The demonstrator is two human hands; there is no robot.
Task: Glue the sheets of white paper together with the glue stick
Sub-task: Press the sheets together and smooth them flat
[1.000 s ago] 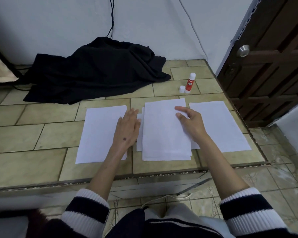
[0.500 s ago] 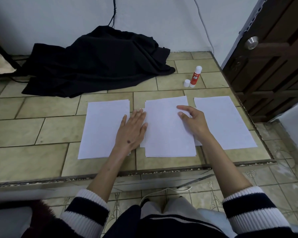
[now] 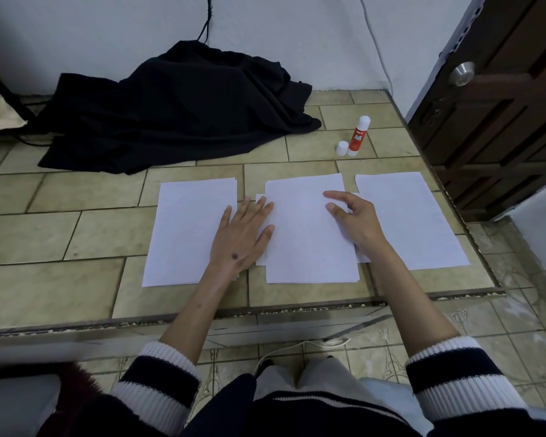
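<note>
The middle stack of white paper (image 3: 309,234) lies between two side sheets — unmoved over the last second. Left hand (image 3: 243,234) stays flat, fingers spread; right hand (image 3: 353,219) loosely curled, fingertips pressing — probably bonding. Uncapped glue stick (image 3: 358,137) stands behind.

Red glue stick (image 3: 357,137), white lettering "GLUE STICK" down its label, smaller print unreadable

Raised tiled platform (image 3: 92,234) in beige, edged along the front. Resting on it: three white paper stacks, left (image 3: 186,228), middle (image 3: 306,247) and right (image 3: 407,216), side by side; upright glue stick (image 3: 358,136) with loose cap (image 3: 342,148) just beside; crumpled black cloth (image 3: 177,105) against the wall.
</note>
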